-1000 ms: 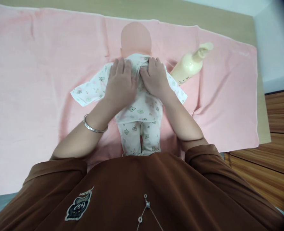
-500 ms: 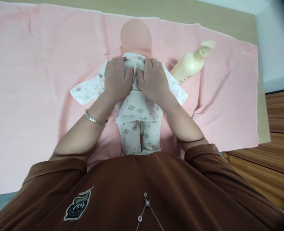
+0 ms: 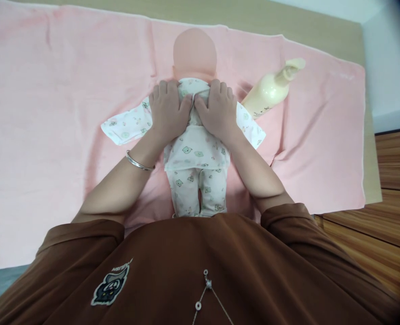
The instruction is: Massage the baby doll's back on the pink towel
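Note:
A baby doll [image 3: 196,146] lies face down, its bald head [image 3: 195,52] pointing away from me. It wears a white top and trousers with small green and pink animal prints. My left hand [image 3: 169,108] is closed over the doll's left-side shoulder, fingers curled over the top and thumb on the upper back. On the other shoulder, my right hand [image 3: 220,108] grips the same way. Between my two thumbs, which nearly meet, the top's cloth is pushed up into a small fold. My fingertips are hidden. Both sleeves of the top spread out sideways.
A cream pump bottle [image 3: 267,92] lies tilted on the pink towel [image 3: 51,113], close to the doll's right-side sleeve. The towel covers most of a pale wooden table [image 3: 322,38]. Wood-grained drawers [image 3: 394,162] stand at the right.
My thumbs have come slightly closer together, and the cloth between them has bunched into a fold. The whole view has shifted slightly. The doll and bottle stay in place.

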Demonstrator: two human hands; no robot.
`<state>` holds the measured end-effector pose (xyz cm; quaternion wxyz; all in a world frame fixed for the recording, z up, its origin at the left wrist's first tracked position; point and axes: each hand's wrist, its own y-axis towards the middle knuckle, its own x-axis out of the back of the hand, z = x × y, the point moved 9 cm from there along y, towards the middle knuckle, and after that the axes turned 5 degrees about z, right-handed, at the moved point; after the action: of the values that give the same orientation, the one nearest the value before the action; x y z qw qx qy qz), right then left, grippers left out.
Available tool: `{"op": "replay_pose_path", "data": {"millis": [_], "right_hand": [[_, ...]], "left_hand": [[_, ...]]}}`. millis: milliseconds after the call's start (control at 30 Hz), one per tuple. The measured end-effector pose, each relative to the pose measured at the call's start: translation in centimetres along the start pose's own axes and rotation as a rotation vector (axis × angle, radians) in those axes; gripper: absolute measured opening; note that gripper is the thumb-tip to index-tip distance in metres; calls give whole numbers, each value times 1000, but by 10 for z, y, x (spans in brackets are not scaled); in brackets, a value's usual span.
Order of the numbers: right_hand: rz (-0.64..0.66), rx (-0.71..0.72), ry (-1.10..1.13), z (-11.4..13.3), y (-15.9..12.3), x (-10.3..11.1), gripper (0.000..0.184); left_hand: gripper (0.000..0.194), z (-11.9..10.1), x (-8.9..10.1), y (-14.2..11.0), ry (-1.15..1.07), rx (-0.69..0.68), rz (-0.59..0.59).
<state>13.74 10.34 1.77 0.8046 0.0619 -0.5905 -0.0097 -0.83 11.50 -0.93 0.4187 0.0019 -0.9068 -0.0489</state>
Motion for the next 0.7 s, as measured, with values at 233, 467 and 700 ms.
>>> {"op": "replay_pose_path", "data": {"millis": [233, 467, 700], "right_hand": [[0, -24, -15, 1, -3, 3, 33], [28, -43, 6, 1, -4, 5, 33], [136, 70, 20, 13, -15, 18, 37]], "left_hand": [[20, -2, 3, -1, 10, -30, -8], [18, 3, 5, -4, -58, -22, -90], [13, -1, 15, -11, -146, -123, -192]]}}
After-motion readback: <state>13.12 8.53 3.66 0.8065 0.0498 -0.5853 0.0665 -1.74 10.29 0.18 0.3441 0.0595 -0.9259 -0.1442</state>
